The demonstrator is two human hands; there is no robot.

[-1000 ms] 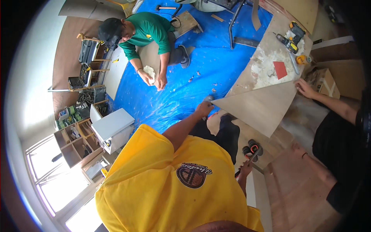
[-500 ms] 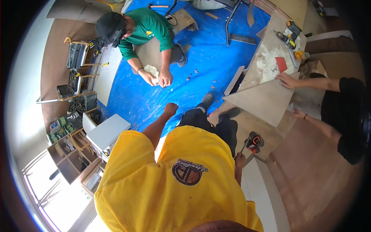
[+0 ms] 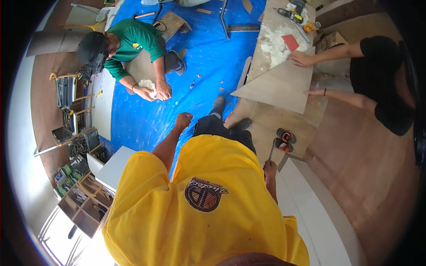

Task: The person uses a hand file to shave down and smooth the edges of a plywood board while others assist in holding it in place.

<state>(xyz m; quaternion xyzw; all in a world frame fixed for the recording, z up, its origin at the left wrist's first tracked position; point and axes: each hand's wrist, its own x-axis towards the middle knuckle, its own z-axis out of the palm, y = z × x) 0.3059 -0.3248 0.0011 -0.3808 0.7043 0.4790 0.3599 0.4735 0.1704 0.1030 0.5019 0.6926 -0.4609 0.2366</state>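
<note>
My left hand [image 3: 183, 120] is closed in a fist, held out in front of me above the blue sheet, with nothing seen sticking out of it. Down by my right side, my right hand [image 3: 270, 167] grips a thin, grey, bar-like tool [image 3: 272, 150] that points forward. Its far end comes close to a pair of dark shoes with orange trim [image 3: 284, 138]. What kind of tool it is cannot be made out.
A green-sleeved person crouches on the blue sheet [image 3: 199, 53], holding a white lumpy mass [image 3: 147, 86]. At right, a black-sleeved person's hands hold a triangular board [image 3: 284, 86]. A drill [image 3: 290, 15] and red scraper [image 3: 290, 42] lie on the workbench. White panels [image 3: 306, 204] stand beside my right.
My view has shifted, so the surroundings sit further left and higher. The black-sleeved person's lower hand has come to the board's edge. My right hand still grips the bar-like tool.
</note>
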